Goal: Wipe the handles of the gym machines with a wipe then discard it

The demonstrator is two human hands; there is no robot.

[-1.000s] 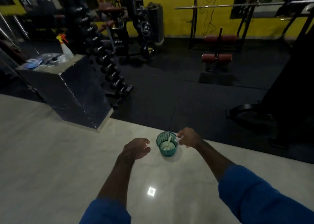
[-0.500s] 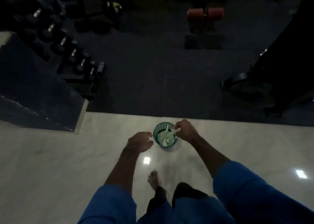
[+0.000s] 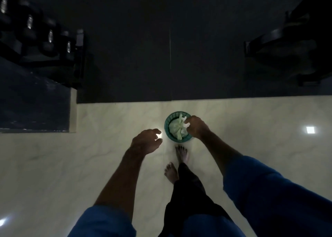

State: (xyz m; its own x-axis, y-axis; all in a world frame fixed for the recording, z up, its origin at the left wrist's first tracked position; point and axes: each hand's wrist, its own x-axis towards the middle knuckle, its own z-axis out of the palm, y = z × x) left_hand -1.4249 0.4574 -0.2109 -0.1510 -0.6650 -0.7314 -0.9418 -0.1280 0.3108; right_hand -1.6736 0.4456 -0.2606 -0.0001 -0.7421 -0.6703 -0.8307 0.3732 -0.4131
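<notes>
Most of the job looked finished by this point, judging from where I stood: on the pale marble floor (image 3: 53, 165), at the edge of the dark rubber matting (image 3: 134, 57) that carried the gym gear. A rack of dumbbells (image 3: 41, 39) sat off at the far left beside a dark block (image 3: 32, 102), and part of a black machine (image 3: 287, 48) showed at the far right, too dim for me to judge whether its handles were clean. I took the wiping as done only because I was already at the bin. My bare feet (image 3: 181, 154) were planted just short of the small green basket (image 3: 168, 129), which stood on the marble near the matting's edge and already held a heap of crumpled pale wipes (image 3: 177, 129). My right hand (image 3: 196, 127) hung over the basket's rim with its fingers curled, pinching a small white wipe (image 3: 185, 122) directly above the pile. My left hand (image 3: 146, 142) hovered just beside the basket, well clear of it, its fingers loosely curled around nothing. What remained, as I judged it, was only to let go so the wipe fell in among the others.
</notes>
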